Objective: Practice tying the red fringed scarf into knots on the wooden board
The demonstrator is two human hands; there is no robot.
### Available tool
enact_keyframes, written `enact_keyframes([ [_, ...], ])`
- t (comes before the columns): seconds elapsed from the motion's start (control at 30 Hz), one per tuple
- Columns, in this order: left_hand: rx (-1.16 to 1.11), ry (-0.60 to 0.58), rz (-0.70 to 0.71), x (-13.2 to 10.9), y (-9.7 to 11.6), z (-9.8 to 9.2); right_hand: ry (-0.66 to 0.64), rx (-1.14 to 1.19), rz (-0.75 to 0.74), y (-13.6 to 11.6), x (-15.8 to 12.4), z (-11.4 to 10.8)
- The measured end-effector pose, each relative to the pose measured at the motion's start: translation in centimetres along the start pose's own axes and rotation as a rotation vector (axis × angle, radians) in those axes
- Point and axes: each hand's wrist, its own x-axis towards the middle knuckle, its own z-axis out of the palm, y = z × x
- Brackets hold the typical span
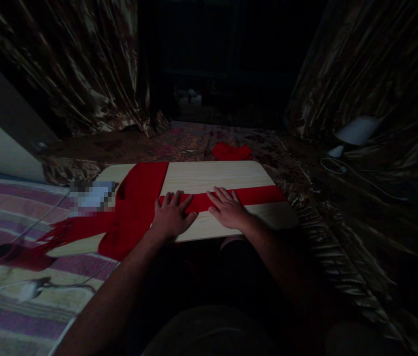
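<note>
Both hands lie palm-down, fingers spread flat, gripping nothing. Left hand (172, 216) and right hand (228, 208) press the folded red scarf (135, 207), which stretches across the board (209, 175).

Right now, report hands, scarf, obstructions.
Both flat and open on red scarf: left hand, right hand. Scarf runs as narrow strip across wooden board, fringe off left edge. Second red cloth behind board, apart.
</note>
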Motion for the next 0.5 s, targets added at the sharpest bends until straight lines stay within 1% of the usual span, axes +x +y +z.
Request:
enact_keyframes([
  [0.07, 0.026, -0.003, -0.001, 0.0, 0.1, -0.1, -0.05, 0.03, -0.006, -1.0, 0.3, 0.0],
  [0.13, 0.039, -0.003, 0.006, 0.0, 0.1, -0.1, -0.061, 0.061, 0.009, -1.6, 0.7, -0.1],
  [0.3, 0.025, -0.001, 0.003, 0.1, -0.1, 0.1, -0.084, 0.103, 0.056, -2.2, 1.8, -0.3],
  [0.4, 0.006, 0.009, 0.01, 0.1, -0.3, 0.2, -0.061, 0.079, 0.042, -1.4, 1.9, 0.0],
  [0.5, 0.0, 0.017, 0.022, 0.1, -0.4, 0.2, -0.042, 0.051, 0.019, 0.8, 1.1, 0.2],
])
